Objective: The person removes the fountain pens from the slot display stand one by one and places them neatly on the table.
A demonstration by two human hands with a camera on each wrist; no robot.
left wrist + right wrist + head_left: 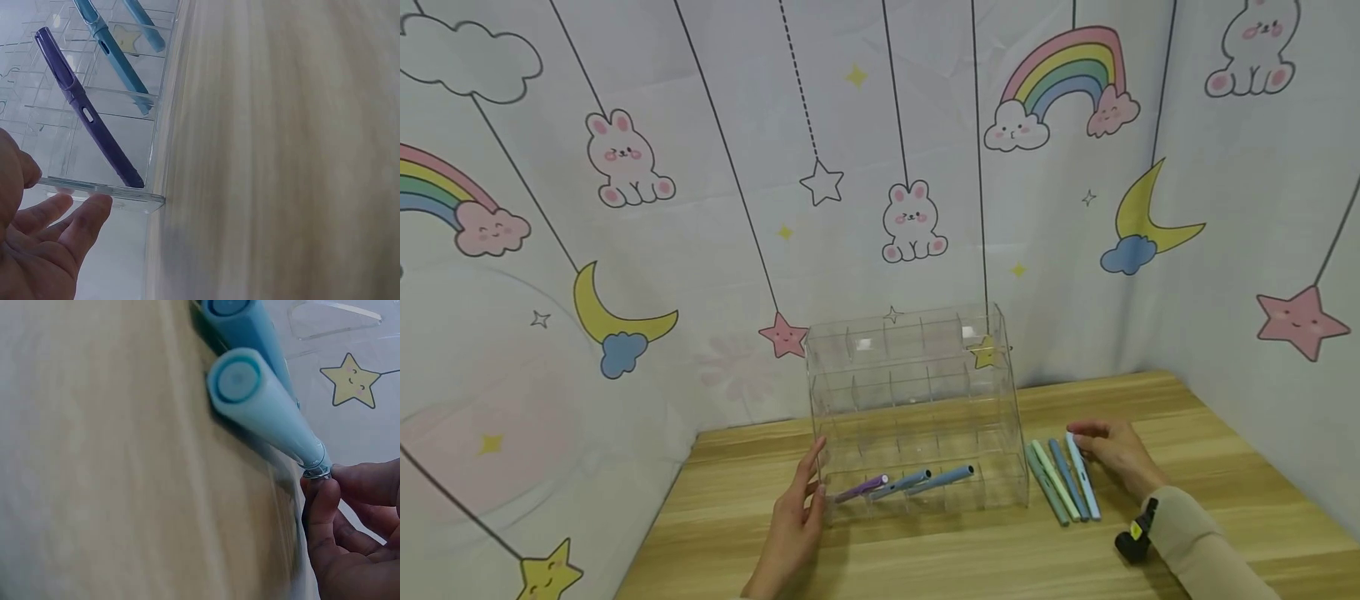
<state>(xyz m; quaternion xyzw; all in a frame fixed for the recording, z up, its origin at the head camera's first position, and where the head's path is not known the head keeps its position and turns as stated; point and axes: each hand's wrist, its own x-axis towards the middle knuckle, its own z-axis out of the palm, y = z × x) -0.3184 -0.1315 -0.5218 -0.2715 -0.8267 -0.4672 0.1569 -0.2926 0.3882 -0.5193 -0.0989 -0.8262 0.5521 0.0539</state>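
A clear acrylic pen organizer (917, 417) with stepped rows of compartments stands on the wooden table. Its lowest row holds a purple pen (94, 119) and two blue pens, all leaning to one side. My left hand (793, 512) rests its fingers against the organizer's left side, fingertips (94, 209) at the clear panel by the purple pen. To the right of the organizer, my right hand (1116, 454) pinches the far end of a light blue pen (269, 412) between thumb and fingers. Beside that pen lie a darker blue pen (1067, 479), a pale green pen (1055, 479) and a grey-green pen (1047, 485).
A white curtain (850, 275) printed with rabbits, stars, moons and rainbows hangs behind and at both sides of the table. Bare wood (970, 558) extends in front of the organizer. A small black device (1137, 533) is strapped at the right wrist.
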